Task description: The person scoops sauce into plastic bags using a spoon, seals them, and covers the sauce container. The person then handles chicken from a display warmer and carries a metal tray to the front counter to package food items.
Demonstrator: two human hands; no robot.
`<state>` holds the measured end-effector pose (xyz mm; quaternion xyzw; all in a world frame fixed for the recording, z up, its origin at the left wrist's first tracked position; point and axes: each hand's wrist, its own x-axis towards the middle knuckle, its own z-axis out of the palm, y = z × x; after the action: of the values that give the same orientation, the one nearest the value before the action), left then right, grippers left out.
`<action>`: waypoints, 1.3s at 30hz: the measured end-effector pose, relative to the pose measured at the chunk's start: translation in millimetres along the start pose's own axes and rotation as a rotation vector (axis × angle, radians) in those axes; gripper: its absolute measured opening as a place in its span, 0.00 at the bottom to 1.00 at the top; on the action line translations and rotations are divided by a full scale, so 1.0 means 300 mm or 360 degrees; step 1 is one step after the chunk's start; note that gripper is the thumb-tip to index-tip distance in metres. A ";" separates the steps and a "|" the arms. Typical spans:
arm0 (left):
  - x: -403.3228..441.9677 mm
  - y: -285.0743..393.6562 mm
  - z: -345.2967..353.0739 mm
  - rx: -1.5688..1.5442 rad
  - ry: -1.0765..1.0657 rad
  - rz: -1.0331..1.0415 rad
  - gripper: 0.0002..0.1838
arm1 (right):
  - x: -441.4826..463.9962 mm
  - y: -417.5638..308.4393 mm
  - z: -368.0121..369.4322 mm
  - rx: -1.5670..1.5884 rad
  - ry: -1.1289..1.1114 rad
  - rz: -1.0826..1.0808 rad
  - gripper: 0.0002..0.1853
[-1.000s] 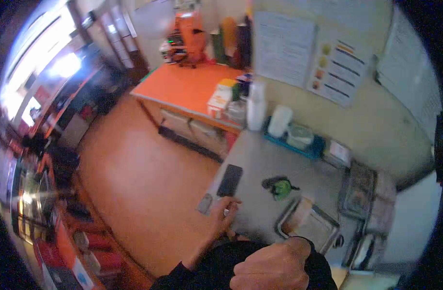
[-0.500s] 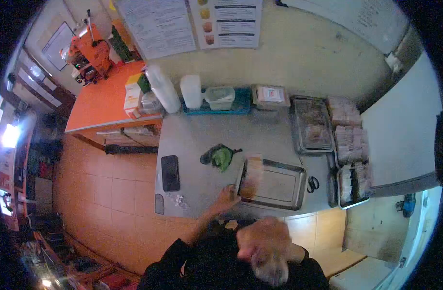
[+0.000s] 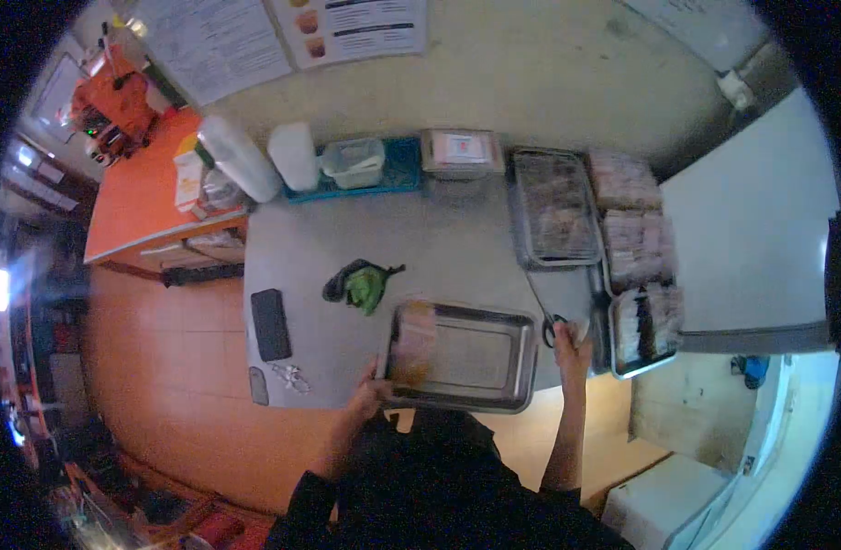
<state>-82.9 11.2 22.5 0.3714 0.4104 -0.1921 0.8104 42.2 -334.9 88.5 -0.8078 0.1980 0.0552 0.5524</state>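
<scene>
A shallow metal tray (image 3: pixel 475 398) lies near the table's front edge, with a pinkish, blurred packet (image 3: pixel 414 344) at its left end. My left hand (image 3: pixel 375 392) is at the tray's near left corner, its fingers curled against the rim and smeared by motion. To the right of the tray, my right hand (image 3: pixel 572 346) has its fingers closed at the black handles of a pair of scissors (image 3: pixel 550 332). The blades are hard to make out. Behind the tray sits a crumpled black and green bundle (image 3: pixel 364 286).
A dark phone (image 3: pixel 271 325) and a small silvery bunch (image 3: pixel 292 377) lie at the left. Along the back stand a blue tray (image 3: pixel 402 165) with white containers and a clear box (image 3: pixel 462 153). Covered trays (image 3: pixel 556 206) and stacked packets (image 3: pixel 639 247) line the right side.
My right hand has gone from in front of my chest, where it held something clear and plastic, out to the scissors. The view has turned, shifting the table leftward. My left hand stays beside the tray.
</scene>
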 end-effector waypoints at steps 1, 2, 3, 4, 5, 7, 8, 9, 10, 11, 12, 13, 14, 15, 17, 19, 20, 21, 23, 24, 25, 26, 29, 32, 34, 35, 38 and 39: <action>0.047 -0.041 -0.087 -0.0037 -0.0081 0.0077 0.37 | 0.008 -0.035 0.002 0.0145 -0.0017 -0.0081 0.11; 0.079 -0.090 -0.194 -0.0079 -0.0155 0.0162 0.35 | 0.013 -0.076 0.004 0.0293 -0.0045 -0.0167 0.10; 0.052 -0.087 -0.242 -0.0082 -0.0170 0.0166 0.35 | 0.007 -0.139 -0.008 0.0347 -0.0296 0.0071 0.12; 0.015 -0.078 -0.282 -0.0144 -0.0133 0.0198 0.33 | 0.005 -0.192 0.012 0.0340 -0.0300 0.0052 0.12; -0.018 -0.076 -0.331 -0.0216 -0.0086 0.0235 0.32 | -0.001 -0.242 0.054 0.0801 -0.0552 0.0045 0.15; -0.030 -0.123 -0.503 -0.0419 -0.0117 0.0315 0.31 | -0.029 -0.339 0.163 0.1240 -0.0868 0.0038 0.19; -0.036 -0.133 -0.579 -0.0594 -0.0151 0.0384 0.31 | -0.053 -0.385 0.237 0.1202 -0.0980 0.0081 0.23; -0.085 -0.109 -0.624 -0.0635 -0.0124 0.0439 0.31 | -0.080 -0.428 0.322 0.1160 -0.1104 0.0125 0.27; -0.179 -0.063 -0.647 -0.0672 -0.0008 0.0545 0.31 | -0.115 -0.462 0.415 0.1142 -0.1191 0.0116 0.27; -0.279 -0.020 -0.671 -0.0716 0.0118 0.0652 0.30 | -0.161 -0.492 0.514 0.1195 -0.1241 0.0223 0.27; -0.374 0.023 -0.690 -0.0779 0.0173 0.0728 0.30 | -0.213 -0.517 0.627 0.1238 -0.1304 0.0336 0.27; -0.468 0.070 -0.707 -0.0919 0.0177 0.0854 0.29 | -0.271 -0.534 0.747 0.1207 -0.1430 0.0336 0.27; -0.539 0.081 -0.740 -0.1024 0.0212 0.0957 0.29 | -0.296 -0.542 0.790 0.1164 -0.1553 0.0250 0.28; -0.613 0.092 -0.770 -0.1125 0.0243 0.1065 0.28 | -0.368 -0.548 0.928 0.1150 -0.1700 0.0150 0.29; -0.726 0.095 -0.944 -0.1047 0.0376 0.1092 0.28 | -0.460 -0.547 1.164 0.1005 -0.1899 0.0130 0.32; -0.800 0.068 -1.150 -0.1143 0.0430 0.1230 0.27 | -0.590 -0.585 1.421 0.0860 -0.2064 0.0086 0.35; -0.832 0.048 -1.241 -0.1245 0.0418 0.1333 0.27 | -0.666 -0.610 1.541 0.0848 -0.2117 0.0072 0.34; -0.939 0.020 -1.278 -0.1266 0.0471 0.1333 0.27 | -0.763 -0.611 1.582 0.0851 -0.2117 0.0107 0.33; -1.029 0.051 -1.395 -0.1319 0.0795 0.1394 0.27 | -0.895 -0.661 1.787 0.0896 -0.2218 0.0246 0.33; -1.044 0.056 -1.471 -0.1337 0.0821 0.1398 0.27 | -0.959 -0.672 1.871 0.0943 -0.2225 0.0413 0.32; -1.050 0.047 -1.566 -0.1346 0.0863 0.1481 0.27 | -1.018 -0.656 1.967 0.0868 -0.2194 0.0364 0.30; -1.059 0.049 -1.658 -0.1341 0.0900 0.1566 0.27 | -1.067 -0.660 2.033 0.0873 -0.2198 0.0380 0.30; -1.045 -0.045 -1.871 -0.1687 0.0534 0.1821 0.27 | -1.140 -0.691 2.183 0.0710 -0.2269 0.0463 0.25; -1.048 0.117 -2.057 -0.1764 0.0885 0.1742 0.27 | -1.186 -0.669 2.392 0.0681 -0.2191 0.0633 0.25; -0.995 0.154 -2.230 -0.2087 0.0784 0.1614 0.25 | -1.160 -0.655 2.570 0.0626 -0.2125 0.0586 0.23; -0.989 0.217 -2.299 -0.2193 0.0749 0.1579 0.24 | -1.157 -0.652 2.654 0.0565 -0.2050 0.0525 0.21; -1.013 0.614 -2.446 -0.2008 0.0486 0.1868 0.19 | -1.214 -0.769 2.988 0.0732 -0.1834 0.0356 0.16; -0.977 0.625 -2.541 -0.2029 0.0437 0.1900 0.18 | -1.220 -0.814 3.116 0.0791 -0.1846 0.0371 0.20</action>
<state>-538.4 713.9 47.3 0.0210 0.2708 0.5747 0.7720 -78.8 690.6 55.1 -0.4678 -0.0395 0.4954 0.7309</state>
